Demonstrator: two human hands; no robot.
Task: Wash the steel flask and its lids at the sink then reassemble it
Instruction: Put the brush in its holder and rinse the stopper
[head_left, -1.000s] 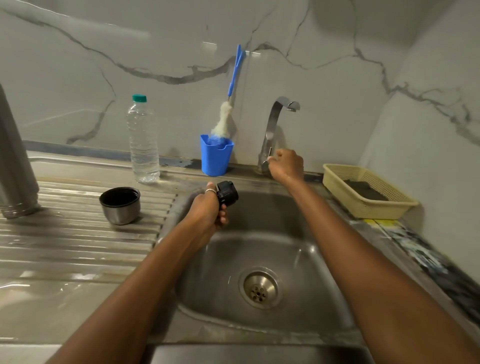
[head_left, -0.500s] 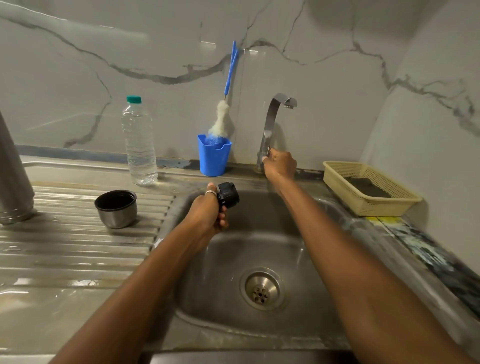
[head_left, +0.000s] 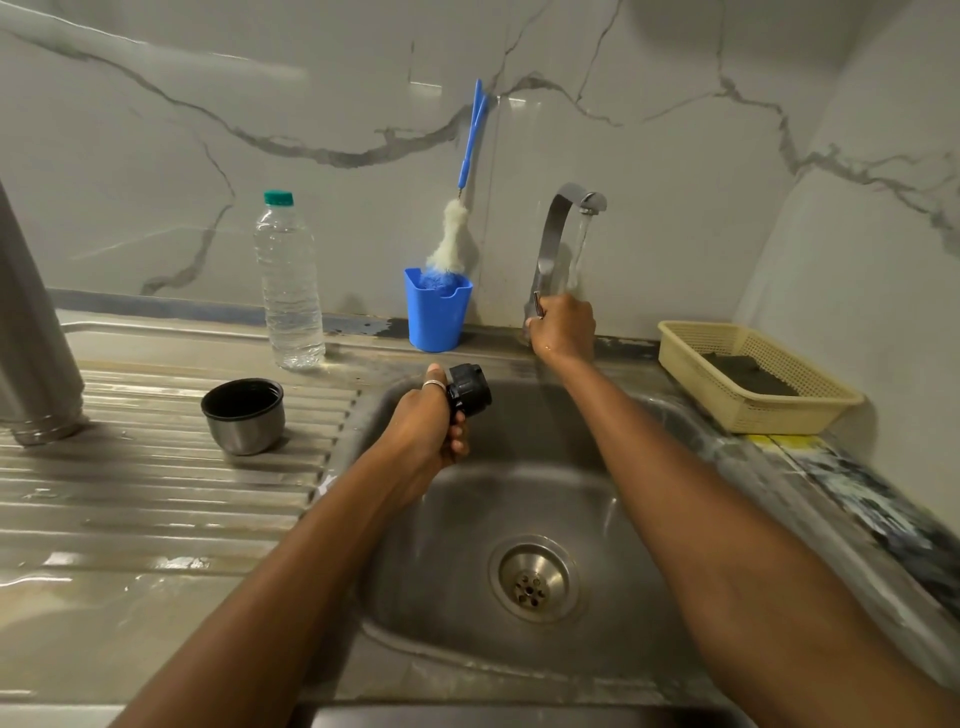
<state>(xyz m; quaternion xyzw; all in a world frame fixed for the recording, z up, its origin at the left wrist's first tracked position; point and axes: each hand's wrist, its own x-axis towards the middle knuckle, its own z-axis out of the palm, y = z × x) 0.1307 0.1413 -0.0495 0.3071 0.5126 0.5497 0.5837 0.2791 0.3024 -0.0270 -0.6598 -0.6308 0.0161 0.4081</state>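
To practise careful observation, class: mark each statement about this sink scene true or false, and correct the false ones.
1. Water runs from the tap. True.
2. The steel cup lies inside the sink. False: it stands upright on the drainboard.
3. The left hand holds the black lid over the sink. True.
4. The right hand grips the brush. False: it grips the tap's lever; the brush stands in the blue cup.
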